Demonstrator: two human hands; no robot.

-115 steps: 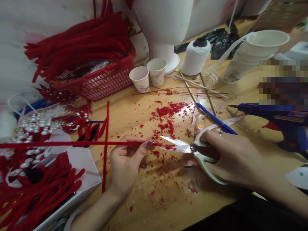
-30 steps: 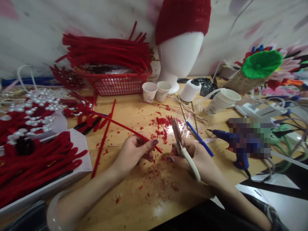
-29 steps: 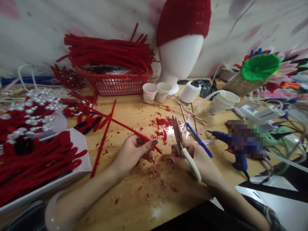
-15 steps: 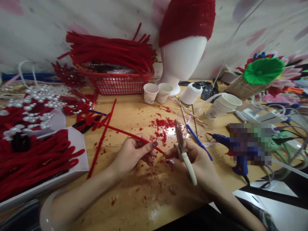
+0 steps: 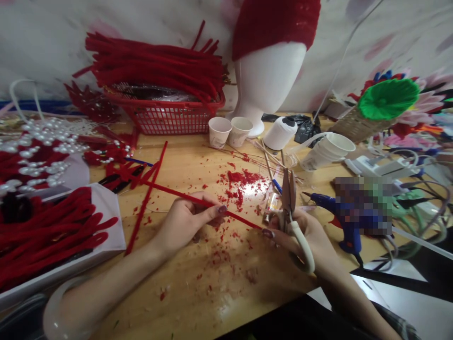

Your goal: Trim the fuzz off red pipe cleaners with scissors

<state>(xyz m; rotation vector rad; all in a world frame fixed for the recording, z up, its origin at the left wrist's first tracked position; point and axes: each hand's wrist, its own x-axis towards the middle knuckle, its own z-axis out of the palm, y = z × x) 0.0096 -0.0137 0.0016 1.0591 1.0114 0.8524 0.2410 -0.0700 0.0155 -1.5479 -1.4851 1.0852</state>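
- Head view: the left hand (image 5: 180, 226) has a narrow grip, thumb and fingers closed on the thin red stem (image 5: 243, 220) partway along, probably to steady it near the worked end.
- The right hand (image 5: 318, 241) pinches at that stem's near end with thumb and fingertips, its grip narrow and also carrying the scissors (image 5: 286, 196). Held from both sides, the stem runs straight between the hands, presumably for control.
- The scissors point up and away from the person, tips slightly apart, handle lodged in the hand; this seems a way to free the fingertips without putting the tool down.
- The stem is just above the tabletop (image 5: 177, 293); its far part reaches left across a second red stem (image 5: 142, 212). Whether the two touch, I cannot tell.
- Red fluff (image 5: 240, 179) lies beyond the hands, loose and within reach, where it does not hide the pinched end.
- A thick red bundle (image 5: 152, 61) rests across the red basket (image 5: 173, 120), likely because its pieces are too long to lie inside.
- Looped red pieces fill the white box (image 5: 111, 208) by the left arm, and the glue gun (image 5: 322, 203) sits to the right, nozzle facing the work area, apparently handy for either side.
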